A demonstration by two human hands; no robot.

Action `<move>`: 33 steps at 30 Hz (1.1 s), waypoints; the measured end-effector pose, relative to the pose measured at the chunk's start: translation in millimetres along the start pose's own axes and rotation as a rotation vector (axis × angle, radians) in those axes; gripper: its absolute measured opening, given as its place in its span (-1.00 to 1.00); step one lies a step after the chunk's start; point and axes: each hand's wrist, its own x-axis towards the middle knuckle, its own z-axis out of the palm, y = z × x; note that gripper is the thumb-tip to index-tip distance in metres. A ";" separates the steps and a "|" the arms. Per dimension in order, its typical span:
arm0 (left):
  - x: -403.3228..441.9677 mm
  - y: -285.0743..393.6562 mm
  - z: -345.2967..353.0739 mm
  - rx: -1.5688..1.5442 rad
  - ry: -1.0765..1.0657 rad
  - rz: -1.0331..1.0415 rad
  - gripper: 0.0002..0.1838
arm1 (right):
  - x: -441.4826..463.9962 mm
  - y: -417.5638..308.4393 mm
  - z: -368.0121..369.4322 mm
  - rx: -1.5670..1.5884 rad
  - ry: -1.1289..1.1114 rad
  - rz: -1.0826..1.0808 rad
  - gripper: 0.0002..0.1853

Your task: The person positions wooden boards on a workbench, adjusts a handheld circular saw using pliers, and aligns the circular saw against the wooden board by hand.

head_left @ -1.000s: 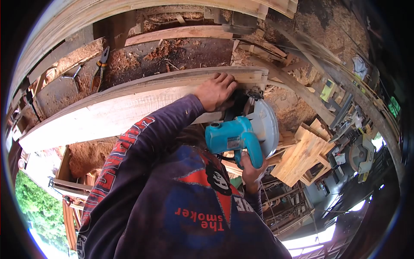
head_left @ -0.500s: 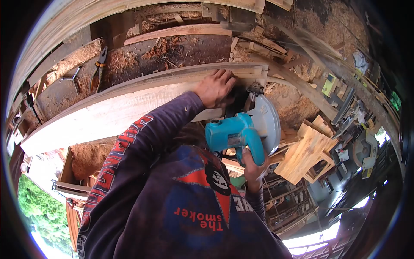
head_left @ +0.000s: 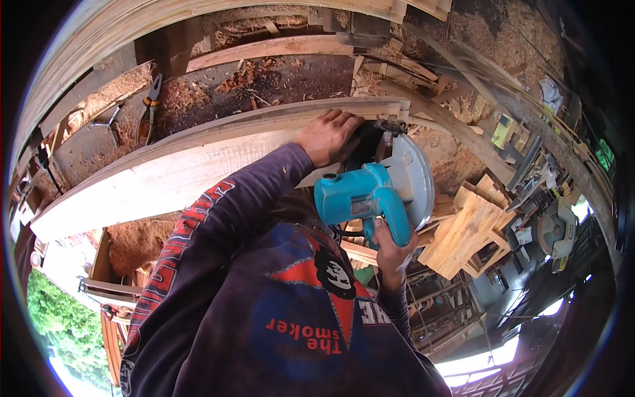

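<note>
A long pale board lies in front of my body. My left hand is on its right part, fingers together and curled over the far edge. My right hand is closed round the rear handle of a teal circular saw. The saw's grey guard is on its right side, near the board's right end. The blade and the contact between saw and wood are hidden by the saw body.
Pliers lie on a dark beam beyond the board, among wood shavings. A small wooden piece of furniture stands at the right, with a miter saw farther right. Sawdust fills a box at the lower left.
The teal saw and my right hand have shifted slightly to the right, and the saw has turned a little. My left hand stays in about the same place on the board.
</note>
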 end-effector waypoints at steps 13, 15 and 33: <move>6.1 5.2 -4.2 -0.166 0.029 -0.205 -0.54 | 13.2 -4.2 -2.4 -0.133 -0.026 -0.152 -0.86; 7.2 4.9 -3.4 -0.187 0.034 -0.225 -0.56 | 17.4 -6.0 -1.6 -0.150 -0.002 -0.204 -0.95; 13.4 3.9 -5.2 -0.484 0.205 -0.333 -0.56 | 27.5 -11.8 -4.1 -0.004 -0.004 0.030 -0.87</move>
